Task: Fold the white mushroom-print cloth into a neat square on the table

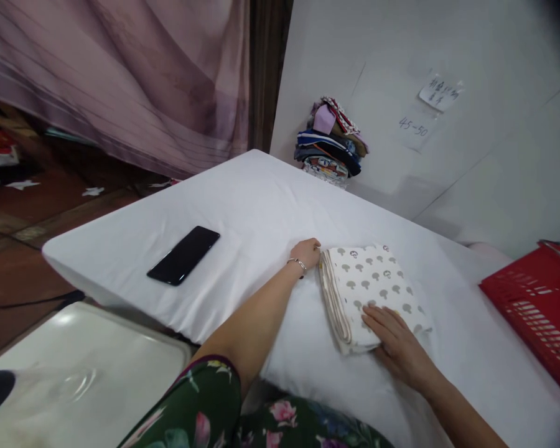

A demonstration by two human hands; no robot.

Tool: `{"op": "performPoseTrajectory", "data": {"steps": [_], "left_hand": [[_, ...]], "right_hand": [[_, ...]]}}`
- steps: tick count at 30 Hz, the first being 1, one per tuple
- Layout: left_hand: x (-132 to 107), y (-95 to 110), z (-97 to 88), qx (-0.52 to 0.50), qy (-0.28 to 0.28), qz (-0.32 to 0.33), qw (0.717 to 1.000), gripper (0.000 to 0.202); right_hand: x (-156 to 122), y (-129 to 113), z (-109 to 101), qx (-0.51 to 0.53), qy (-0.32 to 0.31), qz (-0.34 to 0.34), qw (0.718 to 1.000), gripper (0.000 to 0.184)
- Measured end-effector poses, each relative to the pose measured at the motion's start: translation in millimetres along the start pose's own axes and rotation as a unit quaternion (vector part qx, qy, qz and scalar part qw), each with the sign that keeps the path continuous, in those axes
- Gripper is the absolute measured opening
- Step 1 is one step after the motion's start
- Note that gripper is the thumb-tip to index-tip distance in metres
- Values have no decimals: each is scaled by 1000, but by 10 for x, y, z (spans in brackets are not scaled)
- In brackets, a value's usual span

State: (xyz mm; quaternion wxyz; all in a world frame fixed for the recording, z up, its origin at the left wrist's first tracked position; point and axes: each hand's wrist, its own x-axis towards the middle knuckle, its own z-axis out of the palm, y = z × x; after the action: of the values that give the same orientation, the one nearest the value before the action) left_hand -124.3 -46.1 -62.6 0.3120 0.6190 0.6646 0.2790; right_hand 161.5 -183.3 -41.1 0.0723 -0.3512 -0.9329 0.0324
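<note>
Head view: the folded cloth (371,277) lies on the white-covered table (261,199), right of the phone (184,256). Your right hand (398,343), farther right of the phone, rests open on the cloth's near part, apparently keeping its layers flat. Your left hand (307,252), between phone and cloth, curls by the far corner, probably to square it; whether it grips cannot be told. The cloth is off-white, mushroom-printed, its layers stacked fairly evenly on the side facing the phone.

The cloth (371,291) is white; its mushrooms (376,276) mostly grey.
</note>
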Motion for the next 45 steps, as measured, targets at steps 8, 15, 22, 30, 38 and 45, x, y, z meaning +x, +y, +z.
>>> {"op": "performPoseTrajectory", "data": {"steps": [8,15,22,30,38,45], "left_hand": [[-11,23,-53,25,-56,52,997,31],[-81,86,-105,66,-59,57,994,25],[-96,126,-118,74,-51,20,996,19],[-61,72,-111,52,-31,18,998,25],[-56,74,-34,40,-38,77,996,33],[-57,115,-18,27,-48,105,993,33]], "right_hand": [[335,-233,-250,188,-2,104,977,45],[957,-121,122,109,60,165,978,56],[931,-184,217,-7,-34,160,987,55],[928,-132,76,7,-95,157,983,57],[791,-231,132,-36,-67,140,987,54],[852,-125,52,9,-69,133,989,56]]}}
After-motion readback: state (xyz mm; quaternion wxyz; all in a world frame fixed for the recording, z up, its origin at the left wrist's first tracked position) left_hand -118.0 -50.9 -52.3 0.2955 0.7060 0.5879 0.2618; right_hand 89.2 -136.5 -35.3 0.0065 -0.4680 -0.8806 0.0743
